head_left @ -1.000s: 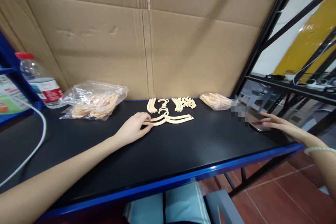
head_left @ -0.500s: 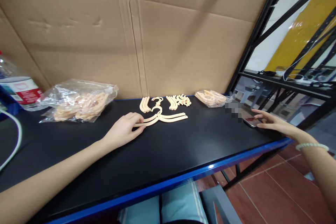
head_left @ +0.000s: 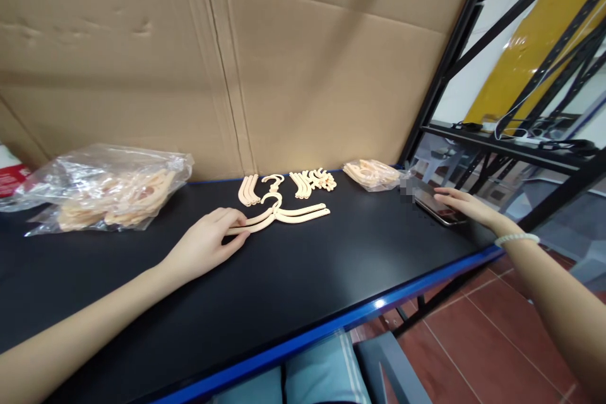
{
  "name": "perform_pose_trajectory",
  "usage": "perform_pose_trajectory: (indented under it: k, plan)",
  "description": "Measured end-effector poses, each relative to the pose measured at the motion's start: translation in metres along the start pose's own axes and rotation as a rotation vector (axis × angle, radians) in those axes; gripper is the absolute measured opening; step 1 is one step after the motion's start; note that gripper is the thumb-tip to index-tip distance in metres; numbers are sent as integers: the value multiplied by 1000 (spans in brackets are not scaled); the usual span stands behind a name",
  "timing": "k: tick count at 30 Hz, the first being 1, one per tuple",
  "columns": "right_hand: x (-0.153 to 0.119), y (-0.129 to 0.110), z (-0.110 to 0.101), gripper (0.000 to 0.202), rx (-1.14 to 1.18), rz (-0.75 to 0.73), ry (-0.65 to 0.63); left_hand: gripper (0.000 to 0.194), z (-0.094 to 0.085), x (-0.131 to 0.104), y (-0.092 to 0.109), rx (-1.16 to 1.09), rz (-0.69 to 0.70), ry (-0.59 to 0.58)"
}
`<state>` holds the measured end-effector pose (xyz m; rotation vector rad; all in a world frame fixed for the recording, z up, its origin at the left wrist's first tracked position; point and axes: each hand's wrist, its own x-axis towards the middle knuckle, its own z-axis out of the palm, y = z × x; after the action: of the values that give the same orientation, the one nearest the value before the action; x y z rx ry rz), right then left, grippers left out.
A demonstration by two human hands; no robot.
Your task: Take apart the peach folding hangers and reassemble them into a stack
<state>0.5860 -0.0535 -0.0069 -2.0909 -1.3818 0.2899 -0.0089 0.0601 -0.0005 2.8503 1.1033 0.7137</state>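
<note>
My left hand (head_left: 211, 241) rests on the black table, its thumb and fingers closed around the left end of a pale cream clothes hanger (head_left: 260, 223). Two hanger layers lie one in front of the other there, hooks pointing to the back. On the right, my right hand (head_left: 466, 205), with a pale bead bracelet at the wrist, lies with stretched fingers over a phone (head_left: 433, 203). Its fingertips touch the phone's near right part. Behind the hanger lie curved hanger arms (head_left: 249, 190), more arms (head_left: 302, 185) and a heap of small cream pieces (head_left: 324, 180).
A clear bag of cream parts (head_left: 137, 196) lies at the left, a smaller bag (head_left: 372, 173) at the back right. Cardboard (head_left: 307, 76) walls off the back. A blue edge (head_left: 379, 304) runs along the table front; a black metal rack (head_left: 440, 76) stands right.
The view has turned, so things sit further left. My right hand has moved in over the phone, its fingers now lower on it. My left hand stays at the hanger.
</note>
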Motion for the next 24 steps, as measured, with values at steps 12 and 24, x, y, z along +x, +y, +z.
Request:
perform_pose_trajectory:
  k: [12, 24]
  plan:
    - [18, 6, 6, 59, 228, 14, -84, 29, 2, 0, -4, -29, -61, -17]
    - [22, 15, 6, 69, 194, -39, -126, 29, 5, 1, -7, -36, -96, -34]
